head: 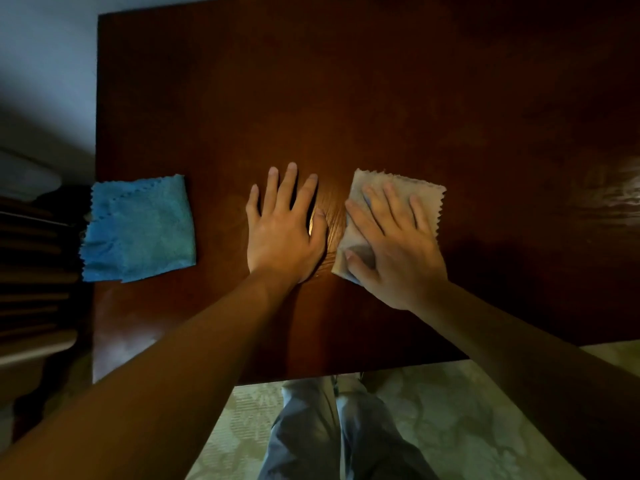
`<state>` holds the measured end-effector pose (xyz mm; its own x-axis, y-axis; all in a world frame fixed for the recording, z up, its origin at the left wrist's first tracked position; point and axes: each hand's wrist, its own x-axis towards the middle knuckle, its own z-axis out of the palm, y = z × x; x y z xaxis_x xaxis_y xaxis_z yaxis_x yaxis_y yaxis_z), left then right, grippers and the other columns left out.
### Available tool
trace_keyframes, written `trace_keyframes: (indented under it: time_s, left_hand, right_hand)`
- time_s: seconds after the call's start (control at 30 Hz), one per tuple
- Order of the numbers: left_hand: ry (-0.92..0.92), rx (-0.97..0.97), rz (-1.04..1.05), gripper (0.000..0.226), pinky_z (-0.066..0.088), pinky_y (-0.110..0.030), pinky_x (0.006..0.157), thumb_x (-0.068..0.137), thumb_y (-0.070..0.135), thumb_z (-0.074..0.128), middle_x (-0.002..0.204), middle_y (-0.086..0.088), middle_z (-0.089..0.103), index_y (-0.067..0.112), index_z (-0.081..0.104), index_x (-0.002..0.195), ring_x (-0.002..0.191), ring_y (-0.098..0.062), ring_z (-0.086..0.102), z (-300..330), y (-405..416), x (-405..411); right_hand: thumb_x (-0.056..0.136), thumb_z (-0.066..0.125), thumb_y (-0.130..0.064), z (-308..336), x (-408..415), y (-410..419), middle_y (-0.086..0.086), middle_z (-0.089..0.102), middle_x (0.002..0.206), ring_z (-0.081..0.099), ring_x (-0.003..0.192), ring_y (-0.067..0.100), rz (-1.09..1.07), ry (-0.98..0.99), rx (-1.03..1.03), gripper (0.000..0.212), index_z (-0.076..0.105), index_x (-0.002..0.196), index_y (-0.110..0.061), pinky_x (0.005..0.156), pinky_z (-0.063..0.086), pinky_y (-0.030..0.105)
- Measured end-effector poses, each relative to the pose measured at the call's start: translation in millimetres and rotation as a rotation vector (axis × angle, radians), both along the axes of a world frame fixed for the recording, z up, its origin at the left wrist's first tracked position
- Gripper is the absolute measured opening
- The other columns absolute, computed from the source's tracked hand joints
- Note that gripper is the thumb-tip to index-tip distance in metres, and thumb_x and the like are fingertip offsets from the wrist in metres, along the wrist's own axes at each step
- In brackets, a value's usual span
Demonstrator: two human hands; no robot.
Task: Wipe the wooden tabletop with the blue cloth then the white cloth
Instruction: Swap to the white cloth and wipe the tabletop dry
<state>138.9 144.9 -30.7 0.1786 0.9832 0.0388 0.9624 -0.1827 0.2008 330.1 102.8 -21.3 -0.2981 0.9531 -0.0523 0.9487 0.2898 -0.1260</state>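
Four fingers [391, 206] of our right hand [394, 247] lie spread and flat across the white cloth [429, 199], with the thumb pressing its near corner, so the palm pins the folded square to the wooden tabletop [346, 98] without pinching any of it. Our left hand [282, 230] rests just beside it on bare wood, fingers open and flat, holding nothing. The blue cloth [138, 230] lies folded well apart at the table's left edge, one zigzag hem slightly overhanging; neither hand touches it.

We judge the step in hand to be the wipe with the white cloth, and from how the blue one lies set aside, its turn looks done, though we cannot be sure. To do it well, we should keep the palm weight even so the cloth slides as one flat pad instead of bunching under the fingertips. Long overlapping strokes along the grain, working from the far edge back toward us, should avoid streaks on this glossy finish. The left hand can brace the table, but it should lift clear of each pass, since bare skin will likely leave smudges.
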Motion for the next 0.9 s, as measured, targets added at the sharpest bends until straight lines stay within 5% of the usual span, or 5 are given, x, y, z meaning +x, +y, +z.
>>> trace_keyframes:
  time_s: [0.6,0.9]
  left_hand:
    - [-0.010,-0.071,-0.010,0.059,0.006,-0.052,0.121,0.100,0.048,0.023,0.163,-0.008,0.022,0.024,0.030,0.154,0.153,-0.028,0.010,8.0,-0.2,0.2]
    - [-0.087,0.049,-0.057,0.042,0.019,-0.055,0.113,0.095,0.031,0.046,0.142,-0.006,0.052,0.017,0.058,0.133,0.132,-0.024,0.045,22.4,31.3,2.2]
  right_hand:
    - [0.098,0.016,-0.059,0.5,8.9,94.9,0.010,0.015,0.169,0.002,0.157,0.031,-0.045,-0.023,-0.024,0.074,0.019,0.161,-0.020,0.125,0.001,0.051]
    - [0.101,0.028,-0.054,-4.1,11.9,64.0,0.014,0.025,0.166,0.015,0.156,0.033,0.088,0.038,0.056,0.069,0.036,0.157,-0.014,0.125,0.011,0.056]
